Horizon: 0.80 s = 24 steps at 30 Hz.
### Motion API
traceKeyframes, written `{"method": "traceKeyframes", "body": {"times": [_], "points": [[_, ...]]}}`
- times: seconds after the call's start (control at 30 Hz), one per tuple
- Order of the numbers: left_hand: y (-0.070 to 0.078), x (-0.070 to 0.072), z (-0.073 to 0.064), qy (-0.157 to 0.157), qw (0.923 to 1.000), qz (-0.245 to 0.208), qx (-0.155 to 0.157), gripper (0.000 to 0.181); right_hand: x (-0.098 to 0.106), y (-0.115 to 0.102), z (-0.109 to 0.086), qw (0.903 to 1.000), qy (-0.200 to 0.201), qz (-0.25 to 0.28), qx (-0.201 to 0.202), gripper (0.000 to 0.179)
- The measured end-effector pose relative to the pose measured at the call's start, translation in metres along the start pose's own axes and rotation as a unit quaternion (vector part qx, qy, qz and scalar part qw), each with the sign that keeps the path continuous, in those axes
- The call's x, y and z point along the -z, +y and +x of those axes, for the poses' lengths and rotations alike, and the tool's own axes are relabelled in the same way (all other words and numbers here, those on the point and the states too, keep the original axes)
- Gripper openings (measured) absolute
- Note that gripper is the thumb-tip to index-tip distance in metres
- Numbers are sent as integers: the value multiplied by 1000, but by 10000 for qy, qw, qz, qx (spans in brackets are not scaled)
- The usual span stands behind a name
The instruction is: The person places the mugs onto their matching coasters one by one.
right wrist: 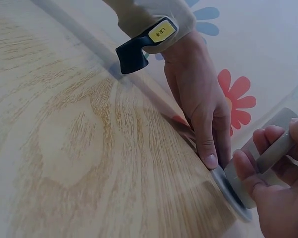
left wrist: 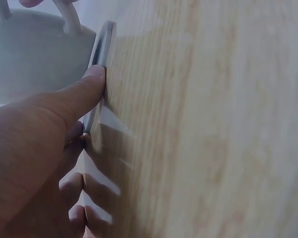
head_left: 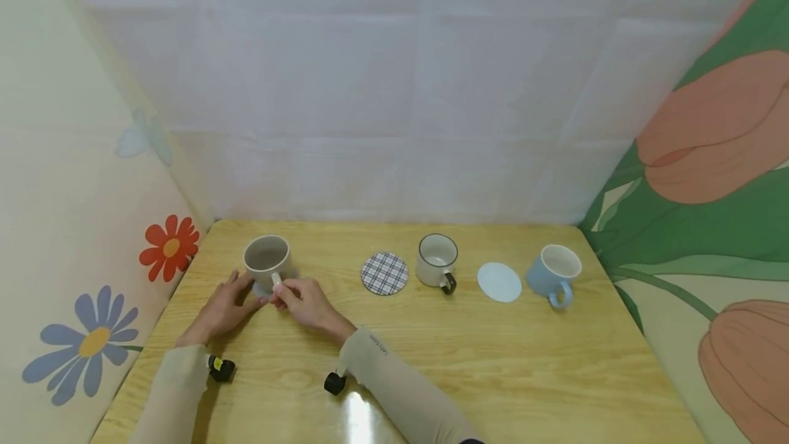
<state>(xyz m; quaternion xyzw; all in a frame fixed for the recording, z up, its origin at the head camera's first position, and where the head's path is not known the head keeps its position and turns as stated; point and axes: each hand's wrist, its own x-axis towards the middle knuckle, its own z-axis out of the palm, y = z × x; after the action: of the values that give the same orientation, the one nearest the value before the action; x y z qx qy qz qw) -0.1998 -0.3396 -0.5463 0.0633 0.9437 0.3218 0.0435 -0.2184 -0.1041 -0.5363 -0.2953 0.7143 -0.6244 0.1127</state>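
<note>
On the left part of the table, a grey mug [head_left: 264, 275] stands upright on a round grey coaster [left wrist: 108, 42]. My right hand [head_left: 311, 305] pinches the mug's handle, its fingers curled round it in the right wrist view. From the left, my left hand [head_left: 225, 305] holds the coaster's near edge, with the thumb [left wrist: 87, 87] laid on the rim and the index finger farther round it. The other left fingers touch the tabletop. Much of the coaster is hidden under the mug.
To the right stand a checked coaster [head_left: 384, 273], a white mug [head_left: 429, 273] with a dark rim and black handle, a pale blue coaster [head_left: 499, 282] and a light blue mug [head_left: 542, 279]. A white curtain [head_left: 394, 88] hangs behind the wooden table [head_left: 493, 375].
</note>
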Motion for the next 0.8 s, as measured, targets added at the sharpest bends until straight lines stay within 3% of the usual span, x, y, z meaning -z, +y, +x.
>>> {"method": "traceKeyframes", "body": {"times": [0.27, 0.47, 0.8], "points": [[-8, -5, -1, 393, 9982, -100, -450, 75, -2, 2, 2, 10000, -2, -54, 9, 30], [-19, -9, 1, 422, 9981, 17, -451, 78, -4, 2, 2, 10000, -2, 67, -44, 31], [-5, -3, -3, 362, 9981, -199, -464, 75, -6, 4, 4, 9999, 35, 65, -121, 31]]}}
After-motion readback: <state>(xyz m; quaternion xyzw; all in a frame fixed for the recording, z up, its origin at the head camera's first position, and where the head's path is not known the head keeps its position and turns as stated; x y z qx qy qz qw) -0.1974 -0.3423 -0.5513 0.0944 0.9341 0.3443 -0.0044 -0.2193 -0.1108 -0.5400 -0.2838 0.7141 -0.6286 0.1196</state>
